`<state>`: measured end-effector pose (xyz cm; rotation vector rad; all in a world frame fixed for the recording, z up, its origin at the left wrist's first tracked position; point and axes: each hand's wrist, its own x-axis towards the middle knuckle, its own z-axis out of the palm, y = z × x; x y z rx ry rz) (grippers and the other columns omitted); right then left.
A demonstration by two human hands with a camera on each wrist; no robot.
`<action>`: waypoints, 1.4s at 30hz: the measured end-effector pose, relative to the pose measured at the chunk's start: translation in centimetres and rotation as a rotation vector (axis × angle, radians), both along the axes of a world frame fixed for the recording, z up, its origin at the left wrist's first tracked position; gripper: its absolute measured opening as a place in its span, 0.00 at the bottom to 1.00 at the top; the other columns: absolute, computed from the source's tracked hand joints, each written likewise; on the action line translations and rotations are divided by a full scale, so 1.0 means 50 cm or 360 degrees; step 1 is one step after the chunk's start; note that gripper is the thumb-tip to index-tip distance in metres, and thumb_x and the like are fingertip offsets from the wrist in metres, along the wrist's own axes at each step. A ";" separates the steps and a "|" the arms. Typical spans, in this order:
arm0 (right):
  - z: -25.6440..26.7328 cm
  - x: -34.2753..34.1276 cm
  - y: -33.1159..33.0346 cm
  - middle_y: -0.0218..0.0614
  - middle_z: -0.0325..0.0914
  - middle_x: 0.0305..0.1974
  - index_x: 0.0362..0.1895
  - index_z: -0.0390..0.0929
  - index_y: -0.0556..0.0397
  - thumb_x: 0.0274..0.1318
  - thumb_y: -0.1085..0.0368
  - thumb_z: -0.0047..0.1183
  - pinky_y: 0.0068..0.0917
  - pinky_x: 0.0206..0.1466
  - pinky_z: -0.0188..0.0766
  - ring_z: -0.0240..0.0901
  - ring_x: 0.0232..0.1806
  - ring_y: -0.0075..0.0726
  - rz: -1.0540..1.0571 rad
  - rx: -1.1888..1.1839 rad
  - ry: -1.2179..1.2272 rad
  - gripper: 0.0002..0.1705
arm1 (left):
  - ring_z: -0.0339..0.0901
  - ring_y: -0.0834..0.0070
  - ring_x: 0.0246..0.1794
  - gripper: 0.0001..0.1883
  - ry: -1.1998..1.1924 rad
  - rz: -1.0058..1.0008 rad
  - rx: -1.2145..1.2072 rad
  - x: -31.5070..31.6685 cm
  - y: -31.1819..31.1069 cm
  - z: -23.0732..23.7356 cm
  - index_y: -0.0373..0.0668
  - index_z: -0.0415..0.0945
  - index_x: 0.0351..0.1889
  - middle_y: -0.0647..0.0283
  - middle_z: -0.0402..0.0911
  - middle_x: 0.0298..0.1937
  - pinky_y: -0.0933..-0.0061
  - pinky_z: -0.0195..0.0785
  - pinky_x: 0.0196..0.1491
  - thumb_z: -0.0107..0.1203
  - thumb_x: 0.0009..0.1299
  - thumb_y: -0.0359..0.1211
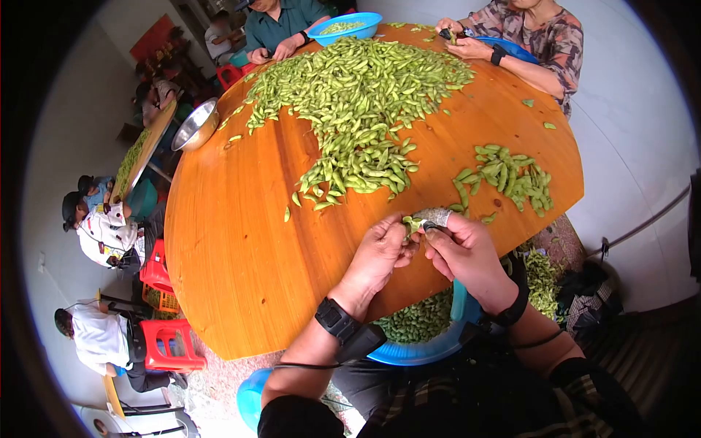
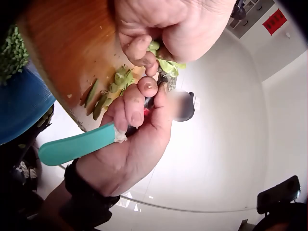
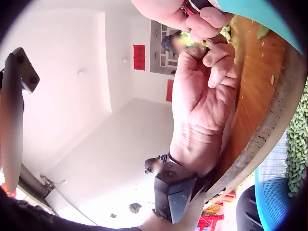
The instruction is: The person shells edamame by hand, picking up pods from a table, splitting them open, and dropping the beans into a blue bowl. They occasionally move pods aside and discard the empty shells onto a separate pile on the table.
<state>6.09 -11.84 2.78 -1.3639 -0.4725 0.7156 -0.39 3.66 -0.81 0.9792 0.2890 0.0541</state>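
Above the table's near edge, my left hand (image 1: 376, 255) pinches a green pod (image 1: 412, 224) between thumb and fingers. Close beside it, my right hand (image 1: 473, 263) grips a tool with a teal handle (image 1: 458, 301); a grey patterned cover (image 1: 437, 215) is on one of its fingers. The left wrist view shows the handle (image 2: 79, 145) sticking out of my right hand (image 2: 139, 139), with pale green pieces (image 2: 168, 66) between the hands. Fingertips of both hands nearly meet in the right wrist view, the left hand (image 3: 199, 106) palm up. The tool's tip is mostly hidden.
A large pod heap (image 1: 358, 95) covers the far part of the wooden table (image 1: 241, 241); a smaller pile (image 1: 511, 179) lies right. Below the edge, a blue basin (image 1: 409, 355) holds shelled beans (image 1: 416, 321). A metal bowl (image 1: 197, 125) stands left. Two people sit across the table.
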 end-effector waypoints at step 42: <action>0.001 0.108 -0.076 0.29 0.75 0.22 0.46 0.75 0.58 0.65 0.69 0.43 0.19 0.19 0.63 0.68 0.16 0.16 0.0246 -0.0213 -0.0331 0.11 | 0.75 0.78 0.27 0.13 -0.0098 0.0340 0.2053 0.034 0.002 0.016 0.38 0.76 0.52 0.60 0.81 0.35 0.78 0.69 0.32 0.55 0.71 0.29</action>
